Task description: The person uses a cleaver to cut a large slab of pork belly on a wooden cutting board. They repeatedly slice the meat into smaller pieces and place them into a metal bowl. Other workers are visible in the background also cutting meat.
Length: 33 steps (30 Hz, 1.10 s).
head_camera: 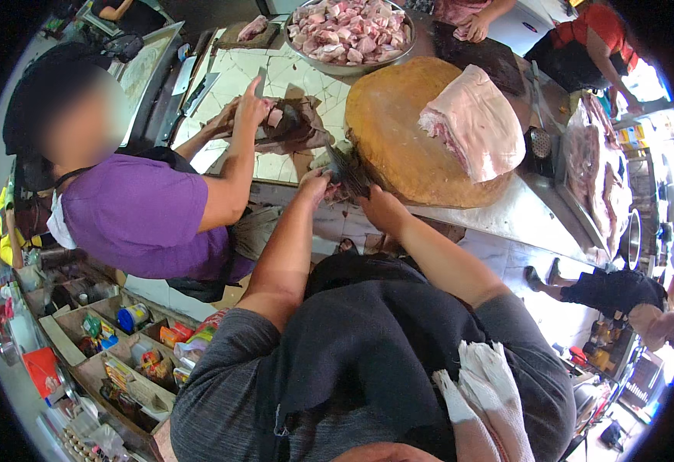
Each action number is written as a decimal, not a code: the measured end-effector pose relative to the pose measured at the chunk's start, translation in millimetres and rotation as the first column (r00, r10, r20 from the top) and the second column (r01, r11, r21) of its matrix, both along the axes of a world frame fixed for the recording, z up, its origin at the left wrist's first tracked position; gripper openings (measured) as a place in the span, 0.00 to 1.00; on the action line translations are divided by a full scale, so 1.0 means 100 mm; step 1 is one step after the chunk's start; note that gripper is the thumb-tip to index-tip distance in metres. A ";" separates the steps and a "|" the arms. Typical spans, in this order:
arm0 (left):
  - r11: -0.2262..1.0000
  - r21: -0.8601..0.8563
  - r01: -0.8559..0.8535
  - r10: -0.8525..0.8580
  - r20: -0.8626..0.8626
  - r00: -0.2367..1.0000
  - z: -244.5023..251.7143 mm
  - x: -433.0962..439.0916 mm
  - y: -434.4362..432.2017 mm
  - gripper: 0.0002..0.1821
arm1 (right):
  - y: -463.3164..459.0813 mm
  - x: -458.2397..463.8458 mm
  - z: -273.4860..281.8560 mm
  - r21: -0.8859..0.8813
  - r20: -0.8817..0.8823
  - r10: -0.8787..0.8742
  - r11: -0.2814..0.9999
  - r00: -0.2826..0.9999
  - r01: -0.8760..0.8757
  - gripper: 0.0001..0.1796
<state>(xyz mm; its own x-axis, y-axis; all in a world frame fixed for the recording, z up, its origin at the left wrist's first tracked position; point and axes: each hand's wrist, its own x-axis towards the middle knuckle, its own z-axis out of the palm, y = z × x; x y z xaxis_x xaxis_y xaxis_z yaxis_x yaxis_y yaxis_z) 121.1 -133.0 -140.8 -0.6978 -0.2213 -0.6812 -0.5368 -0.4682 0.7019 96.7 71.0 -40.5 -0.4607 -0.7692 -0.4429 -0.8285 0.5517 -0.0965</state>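
Note:
My right hand (384, 211) is closed at the near end of a dark, blurred flat blade (348, 173) that looks like a cleaver. At the blade's left side is my left hand (315, 186), its fingers curled; what they hold is hidden. A small reddish bit shows between the hands. Both hands are at the table's near edge, just left of a thick round wooden chopping block (391, 124). A large slab of skin-on pork (478, 121) rests on the block's right part, away from both hands.
A metal bowl (348, 70) of cut meat stands behind the block. At left, a co-worker in purple (140, 213) holds a knife (262, 82) over meat. More knives (198, 95) lie beyond. A skimmer (540, 142) and large meat pieces (596, 167) are at right.

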 end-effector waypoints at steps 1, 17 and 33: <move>1.000 -0.007 0.024 -0.024 0.000 1.000 0.00 0.00 0.00 0.14 | 0.10 0.10 0.00 -0.021 0.172 -0.307 0.949 0.936 0.316 0.21; 0.984 -0.034 -0.174 0.174 0.024 0.984 0.07 0.02 0.10 0.13 | -0.09 0.13 -0.30 -0.240 0.394 -0.652 0.607 0.648 0.757 0.28; 0.907 -0.415 0.065 0.006 0.168 0.986 0.00 -0.38 -0.10 0.25 | 1.85 0.66 0.54 -0.217 0.472 -0.553 0.682 0.687 0.698 0.24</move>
